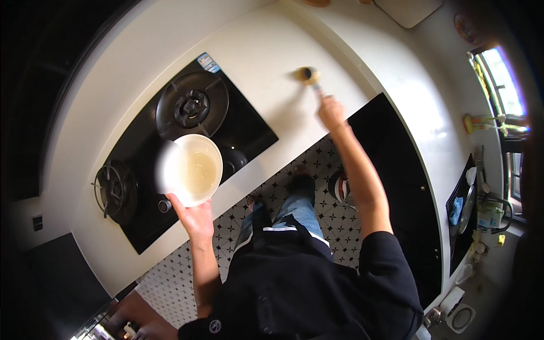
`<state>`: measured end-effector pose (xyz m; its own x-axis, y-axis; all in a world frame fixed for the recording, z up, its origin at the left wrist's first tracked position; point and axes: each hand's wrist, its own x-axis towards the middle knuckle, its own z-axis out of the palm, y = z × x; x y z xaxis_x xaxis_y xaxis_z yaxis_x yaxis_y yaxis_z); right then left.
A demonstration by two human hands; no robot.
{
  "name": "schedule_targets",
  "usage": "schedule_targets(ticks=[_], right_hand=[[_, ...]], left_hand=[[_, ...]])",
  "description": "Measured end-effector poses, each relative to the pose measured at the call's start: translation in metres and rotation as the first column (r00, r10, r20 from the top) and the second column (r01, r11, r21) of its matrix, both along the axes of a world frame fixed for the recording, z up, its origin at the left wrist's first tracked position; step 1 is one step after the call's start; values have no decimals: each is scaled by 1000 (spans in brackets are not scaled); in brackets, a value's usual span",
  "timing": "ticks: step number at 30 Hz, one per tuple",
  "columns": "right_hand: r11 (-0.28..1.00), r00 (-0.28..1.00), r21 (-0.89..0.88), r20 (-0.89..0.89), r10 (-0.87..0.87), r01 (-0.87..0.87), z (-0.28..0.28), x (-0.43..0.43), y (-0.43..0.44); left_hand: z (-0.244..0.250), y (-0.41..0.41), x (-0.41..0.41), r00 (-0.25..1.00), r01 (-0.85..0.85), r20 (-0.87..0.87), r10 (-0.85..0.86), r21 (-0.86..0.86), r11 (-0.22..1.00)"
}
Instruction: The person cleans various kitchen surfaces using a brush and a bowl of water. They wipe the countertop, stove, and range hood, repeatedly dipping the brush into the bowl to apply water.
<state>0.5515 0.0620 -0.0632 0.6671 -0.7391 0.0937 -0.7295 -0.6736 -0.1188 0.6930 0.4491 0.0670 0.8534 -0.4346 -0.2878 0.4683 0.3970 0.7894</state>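
My left hand (196,219) grips a white bowl (216,182) from below and holds it over the front of the black gas hob (250,127). Pale, slightly cloudy liquid (200,170) with a few bubbles sits inside, and strong glare washes out the bowl's left side. Out to the right, my right hand (332,114) is closed around the handle of a round brush (307,75) with yellowish bristles. The brush head is blurred, at or just above the white countertop (255,55); whether it touches cannot be told.
Two burners, one far (192,108) and one at left (114,191) with a wire pan support (102,182), are set in the hob. Black cabinet fronts (395,191) run along the right. Beyond them are a sink (463,212) with a blue cloth (456,210) and a window (503,80).
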Motion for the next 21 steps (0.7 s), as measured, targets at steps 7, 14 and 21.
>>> schedule_targets(ticks=[7, 14, 21], right_hand=[[897, 910, 179, 173, 376, -404, 2, -20, 58], [958, 950, 57, -123, 287, -282, 28, -47, -76], [909, 906, -46, 76, 416, -413, -22, 91, -144]], left_hand=[[0, -64, -29, 967, -243, 80, 240, 23, 970], [4, -155, -72, 970, -240, 15, 242, -76, 968], [5, -212, -72, 937, -344, -72, 343, -9, 939]])
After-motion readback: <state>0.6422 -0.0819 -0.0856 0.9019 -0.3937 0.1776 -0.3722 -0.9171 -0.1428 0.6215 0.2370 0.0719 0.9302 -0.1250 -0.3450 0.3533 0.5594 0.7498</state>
